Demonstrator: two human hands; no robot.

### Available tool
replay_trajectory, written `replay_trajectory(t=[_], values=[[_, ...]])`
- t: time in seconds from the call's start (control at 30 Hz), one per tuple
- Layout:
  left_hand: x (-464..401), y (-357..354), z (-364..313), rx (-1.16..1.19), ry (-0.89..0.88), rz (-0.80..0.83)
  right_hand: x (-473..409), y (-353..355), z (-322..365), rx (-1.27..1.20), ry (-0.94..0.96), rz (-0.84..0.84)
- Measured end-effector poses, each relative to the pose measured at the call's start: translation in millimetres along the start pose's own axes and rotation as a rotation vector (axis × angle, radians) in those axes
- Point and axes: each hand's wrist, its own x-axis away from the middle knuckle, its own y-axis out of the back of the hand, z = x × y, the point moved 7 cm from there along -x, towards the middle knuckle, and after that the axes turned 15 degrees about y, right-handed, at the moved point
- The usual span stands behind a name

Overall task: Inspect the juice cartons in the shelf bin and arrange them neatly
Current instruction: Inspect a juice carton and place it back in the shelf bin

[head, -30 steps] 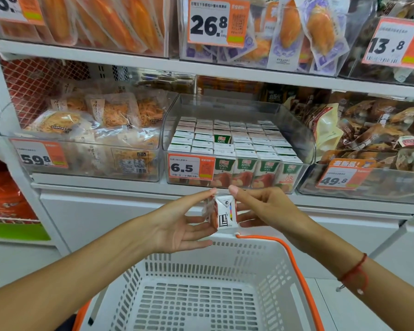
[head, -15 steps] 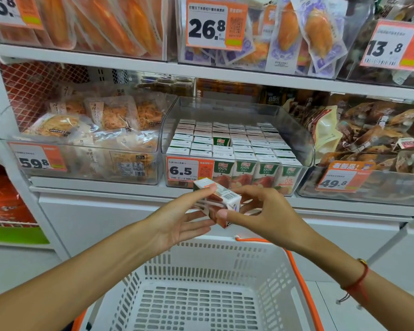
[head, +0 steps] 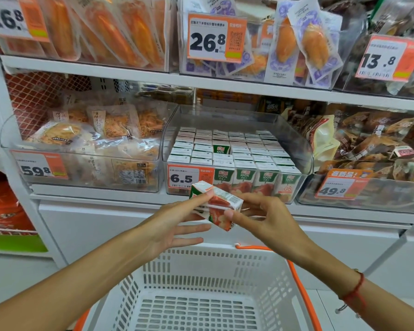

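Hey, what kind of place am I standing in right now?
Most likely a grocery or convenience store aisle: orange price tags hang on clear shelf bins of packaged food, rows of juice cartons sit in one, and a white shopping basket hangs below your hands.

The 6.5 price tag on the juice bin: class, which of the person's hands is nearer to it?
Left. The left hand is just below the 6.5 price tag; the right hand is lower right.

The carton (head: 214, 206) between both hands has its near end covered by the right hand (head: 268, 218) and its small print is too blurred to read. Behind it in the bin (head: 296, 139), the price tag (head: 189, 179) hides the front-left cartons. The basket (head: 201, 295) below runs off the bottom edge.
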Motion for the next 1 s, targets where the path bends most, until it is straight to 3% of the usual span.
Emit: replay_trajectory(t=[0.13,0.3,0.5,0.63,0.7,1.0], values=[[2,7,-6,0.017,-0.068,-0.050,1,6,20,0.469,0.298,-0.013],[3,8,-12,0.095,-0.107,0.015,5,-4,36,0.700,0.596,0.018],[5,10,-17,0.123,-0.236,-0.018,-1,3,24,0.593,0.496,0.089],[15,-1,-29,0.079,-0.398,-0.034,-1,5,-6,0.062,0.137,0.044],[22,-4,-38,0.002,-0.495,-0.075,-4,1,-13,-0.140,0.099,0.004],[15,-7,-109,-0.222,-0.776,-0.239,-61,28,-26,-0.170,0.151,-0.094]])
